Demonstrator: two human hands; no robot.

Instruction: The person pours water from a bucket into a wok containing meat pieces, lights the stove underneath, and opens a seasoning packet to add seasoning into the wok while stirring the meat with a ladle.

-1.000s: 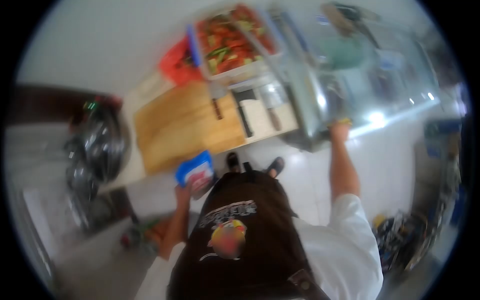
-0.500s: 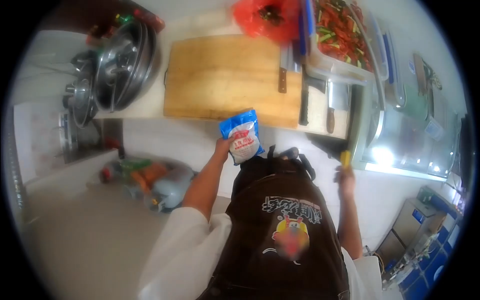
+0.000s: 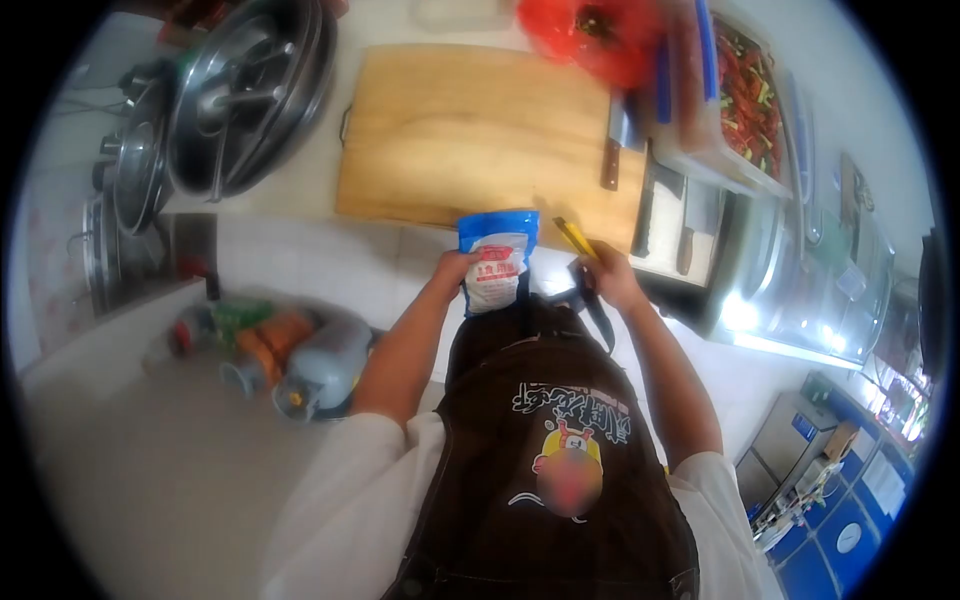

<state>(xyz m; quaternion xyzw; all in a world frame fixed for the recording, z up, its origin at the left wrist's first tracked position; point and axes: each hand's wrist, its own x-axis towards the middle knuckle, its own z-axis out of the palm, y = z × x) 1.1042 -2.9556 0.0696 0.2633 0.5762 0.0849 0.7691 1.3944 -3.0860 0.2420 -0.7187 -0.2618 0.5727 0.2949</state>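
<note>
In the head view my left hand [image 3: 455, 271] is closed on the left edge of a blue and white bag of salt [image 3: 497, 280] with red print. The bag hangs upright in front of my apron, just off the near edge of the wooden cutting board [image 3: 470, 140]. Closed round a slim yellow box cutter [image 3: 572, 236] is my right hand [image 3: 612, 277], to the right of the bag and apart from it. The cutter's front end points up and left towards the board; I cannot tell whether its blade is out.
A cleaver [image 3: 617, 145] lies on the board's right side, with another knife [image 3: 690, 235] beyond it. Large metal pans [image 3: 250, 100] stand left. At the back are a red plastic bag [image 3: 600, 40] and a tub of red food [image 3: 748, 110]. Gas cylinders [image 3: 325, 365] are on the floor.
My right hand has come in from the far right with the box cutter, close to the salt bag. The bag has shifted slightly right in my left hand's hold. The view has turned a little.
</note>
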